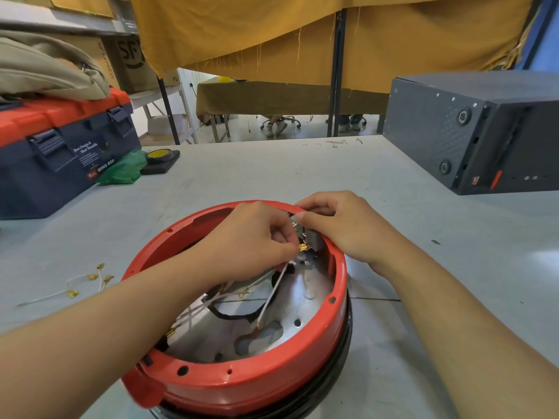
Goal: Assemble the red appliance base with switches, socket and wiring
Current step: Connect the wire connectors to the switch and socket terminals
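Head view: the red appliance base (242,379), a ring-shaped shell lying open side up on the grey table (423,237), sits directly in front of the person, near the table's front edge. Both hands meet at its far rim. The right hand (341,225) curls its fingers around a small grey switch (313,237) seated against the inner wall, apparently to steady it. The left hand (257,240) pinches a brass terminal (303,247) at the end of a white wire (272,293), held right at the switch, probably so that the connector can be pushed onto a tab; whether it is already seated cannot be told. The base seems placed close so that both forearms can reach over the rim. Inside the shell lie several more white leads with brass ends, at least three, and one black cable (233,316) looping across the metal floor. To the left of the base, on the table, spare wires (87,279) lie loose, with four or five brass terminals showing. Further left stands one blue and red toolbox (60,155), with one roll of yellow tape (160,155) beside it; one dark metal case (472,131) stands at the right.
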